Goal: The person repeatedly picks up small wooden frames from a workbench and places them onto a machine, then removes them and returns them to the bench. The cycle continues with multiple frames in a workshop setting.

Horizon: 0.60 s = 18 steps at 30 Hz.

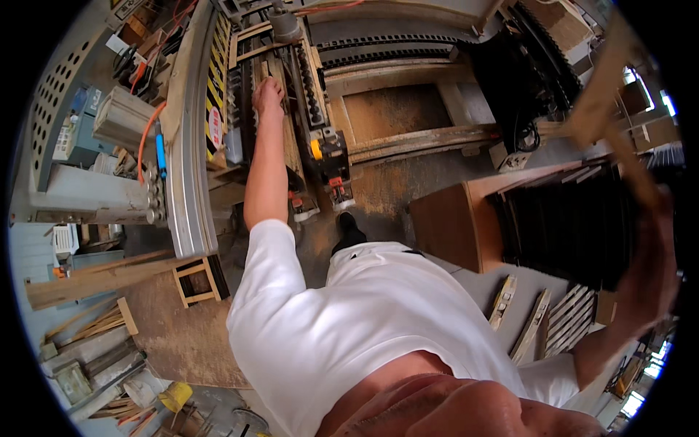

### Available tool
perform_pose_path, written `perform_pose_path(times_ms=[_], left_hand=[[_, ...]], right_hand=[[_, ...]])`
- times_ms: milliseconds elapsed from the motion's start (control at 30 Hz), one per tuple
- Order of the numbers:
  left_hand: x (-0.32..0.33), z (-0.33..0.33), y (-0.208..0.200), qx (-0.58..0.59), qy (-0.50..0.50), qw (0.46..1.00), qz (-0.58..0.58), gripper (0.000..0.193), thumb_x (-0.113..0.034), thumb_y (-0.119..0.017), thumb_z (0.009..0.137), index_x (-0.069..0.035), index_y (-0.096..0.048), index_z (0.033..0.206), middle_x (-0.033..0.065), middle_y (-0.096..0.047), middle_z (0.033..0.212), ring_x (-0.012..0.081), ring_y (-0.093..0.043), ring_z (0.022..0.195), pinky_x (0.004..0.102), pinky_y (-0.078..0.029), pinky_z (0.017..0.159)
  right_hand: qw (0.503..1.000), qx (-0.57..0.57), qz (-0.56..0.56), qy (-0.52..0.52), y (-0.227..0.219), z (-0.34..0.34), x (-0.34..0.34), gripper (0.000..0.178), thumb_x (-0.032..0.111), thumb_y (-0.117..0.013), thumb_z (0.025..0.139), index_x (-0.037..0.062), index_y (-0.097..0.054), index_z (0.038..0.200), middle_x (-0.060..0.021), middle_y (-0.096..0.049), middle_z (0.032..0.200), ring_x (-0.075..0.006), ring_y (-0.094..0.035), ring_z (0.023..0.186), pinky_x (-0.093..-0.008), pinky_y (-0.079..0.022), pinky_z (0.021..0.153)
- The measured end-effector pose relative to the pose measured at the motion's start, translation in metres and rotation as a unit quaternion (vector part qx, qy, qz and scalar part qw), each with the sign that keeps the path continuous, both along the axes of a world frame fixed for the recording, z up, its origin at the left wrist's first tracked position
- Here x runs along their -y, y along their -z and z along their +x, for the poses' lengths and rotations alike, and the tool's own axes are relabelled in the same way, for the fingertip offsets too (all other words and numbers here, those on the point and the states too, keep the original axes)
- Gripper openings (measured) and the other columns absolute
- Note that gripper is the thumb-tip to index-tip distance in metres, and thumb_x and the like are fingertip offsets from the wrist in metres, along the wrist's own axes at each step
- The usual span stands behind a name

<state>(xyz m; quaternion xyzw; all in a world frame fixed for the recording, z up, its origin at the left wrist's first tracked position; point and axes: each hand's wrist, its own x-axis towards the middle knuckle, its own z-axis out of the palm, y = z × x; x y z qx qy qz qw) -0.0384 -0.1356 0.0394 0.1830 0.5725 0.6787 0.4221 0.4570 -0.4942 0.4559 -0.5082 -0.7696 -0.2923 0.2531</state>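
Note:
My left hand (269, 95) reaches into the long machine (295, 124), its fingers closed on a light wooden strip (264, 69). The strip lies lengthwise between the machine's dark rails, and most of it is hidden. Far out at the right rim, my right hand (659, 211) is raised and closed around a wooden frame (593, 120). That frame looks angled, with pieces meeting at a corner; it is blurred and cut off by the picture's dark edge. Shadow hides the single fingers of that hand.
A striped rail (216, 87) and metal beam (191, 182) flank the machine on the left. A stack of dark panels (568, 218) stands to my right behind a brown board (444, 226). Slatted wood (571, 317) lies near it. A brown panel (182, 339) is at lower left.

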Motion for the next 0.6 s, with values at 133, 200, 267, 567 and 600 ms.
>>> perform_pose_path(times_ms=[133,200,267,567,600], left_hand=[[-0.069,-0.039,0.026,0.071,-0.001,0.995,-0.066,0.041,-0.031,-0.055,0.096,-0.004,-0.055,0.127,0.0075,-0.056,0.099,0.0219,-0.056,0.088,0.0428,-0.049,0.091],[-0.092,-0.046,0.053,0.105,-0.018,0.994,-0.030,0.045,-0.034,-0.054,0.097,-0.004,-0.052,0.130,0.0070,-0.051,0.099,0.0204,-0.050,0.087,0.0424,-0.046,0.090],[-0.116,-0.017,0.058,0.162,-0.011,0.987,-0.001,0.045,-0.034,-0.054,0.097,-0.005,-0.050,0.131,0.0070,-0.049,0.102,0.0195,-0.047,0.088,0.0413,-0.044,0.087],[-0.048,-0.031,0.068,0.290,-0.025,0.954,0.067,0.017,-0.015,-0.064,0.091,-0.005,-0.063,0.104,0.0068,-0.061,0.093,0.0190,-0.058,0.077,0.0296,-0.052,0.065],[-0.015,-0.016,0.063,0.279,-0.008,0.957,0.076,0.020,-0.016,-0.064,0.091,-0.005,-0.063,0.107,0.0066,-0.063,0.103,0.0191,-0.060,0.084,0.0297,-0.053,0.067]], right_hand=[[0.990,0.086,-0.109,-0.016,0.080,-0.085,-0.026,0.023,-0.004,-0.068,0.074,0.0040,-0.068,0.095,-0.0110,-0.068,0.102,-0.0287,-0.062,0.101,-0.0384,-0.049,0.085],[0.986,0.013,-0.156,-0.061,0.118,-0.077,-0.039,0.024,-0.004,-0.069,0.070,0.0031,-0.065,0.093,-0.0097,-0.067,0.105,-0.0283,-0.061,0.097,-0.0388,-0.047,0.083],[0.980,-0.041,-0.191,-0.045,0.152,-0.069,-0.051,0.022,-0.002,-0.069,0.070,0.0035,-0.064,0.091,-0.0090,-0.066,0.105,-0.0283,-0.060,0.094,-0.0392,-0.046,0.081],[0.946,-0.141,-0.260,-0.134,0.241,-0.146,-0.152,0.015,0.005,-0.069,0.076,0.0067,-0.067,0.091,-0.0056,-0.068,0.098,-0.0265,-0.060,0.093,-0.0366,-0.046,0.082],[0.941,-0.148,-0.263,-0.154,0.251,-0.158,-0.165,0.014,0.005,-0.069,0.076,0.0070,-0.067,0.090,-0.0051,-0.068,0.096,-0.0263,-0.060,0.092,-0.0365,-0.046,0.082]])
